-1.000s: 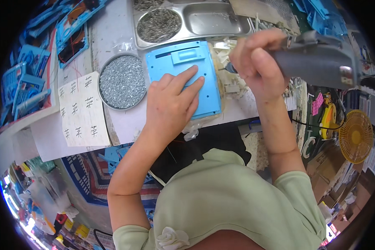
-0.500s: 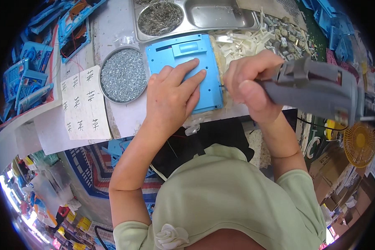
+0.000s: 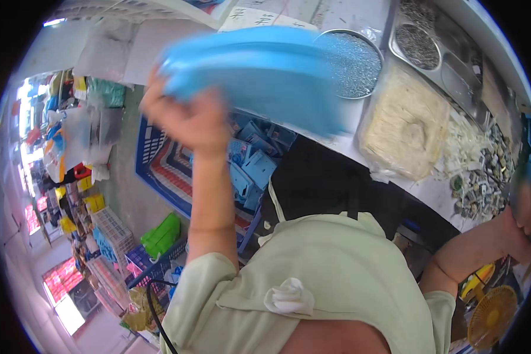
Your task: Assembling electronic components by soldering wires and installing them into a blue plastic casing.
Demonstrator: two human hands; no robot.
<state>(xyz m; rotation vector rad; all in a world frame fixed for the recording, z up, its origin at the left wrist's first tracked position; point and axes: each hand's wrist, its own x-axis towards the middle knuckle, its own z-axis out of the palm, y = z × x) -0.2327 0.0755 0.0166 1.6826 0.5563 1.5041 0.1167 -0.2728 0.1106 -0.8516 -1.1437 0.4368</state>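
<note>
A blue plastic casing (image 3: 265, 76), smeared by motion, is lifted off the worktable and tilted. My left hand (image 3: 189, 118) is closed on its left end, the fingers partly behind it. Far off at the right rim, my right hand (image 3: 522, 227) is bent round the grey electric screwdriver (image 3: 522, 189); most of that tool is dark, blurred or cut off by the picture's edge. On the table lies a cream pad (image 3: 404, 121) in clear plastic, with a hollow in its top. A round tin of small silver screws (image 3: 354, 65) stands just behind the casing.
Below the table's front edge, a blue plastic basket (image 3: 144, 150) holds several blue casings (image 3: 256, 168). A steel tray (image 3: 457, 76) with dark screws stands at the back right. White plastic pieces (image 3: 463, 141) and small metal parts (image 3: 484, 183) lie in heaps beside the pad.
My left hand has lifted the blue casing off the pad and carried it left. My right hand has moved away to the right. The view has turned leftward, showing the basket.
</note>
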